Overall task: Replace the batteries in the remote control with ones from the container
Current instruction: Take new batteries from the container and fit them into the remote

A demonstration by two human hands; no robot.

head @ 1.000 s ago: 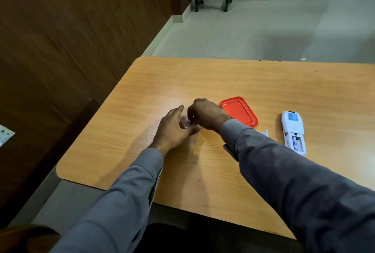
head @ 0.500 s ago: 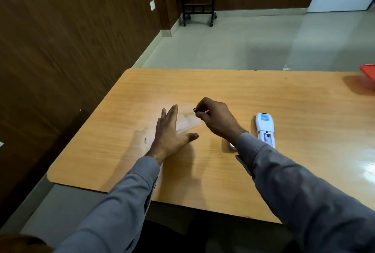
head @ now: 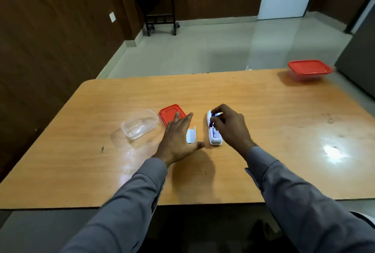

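Observation:
The white remote control (head: pixel 214 137) lies face down mid-table with its battery bay exposed and one battery (head: pixel 214 132) seated in it. My right hand (head: pixel 229 126) hovers over the bay, fingertips pinching a small dark battery (head: pixel 211 123) against it. The white battery cover (head: pixel 191 135) lies just left of the remote. My left hand (head: pixel 177 137) is spread flat, fingers apart, above the table beside the cover, holding nothing. The clear container (head: pixel 140 124) stands open to the left, its red lid (head: pixel 170 113) lying between it and my left hand.
A second clear container with a red lid (head: pixel 309 69) stands at the table's far right corner. The wooden table (head: pixel 284 131) has a near edge close to my body. A dark wall runs along the left; a small dark stand is across the floor.
My right hand carried a battery from the container area rightward to the remote's bay. My left hand left the container and moved right, next to the cover. The camera view shifted.

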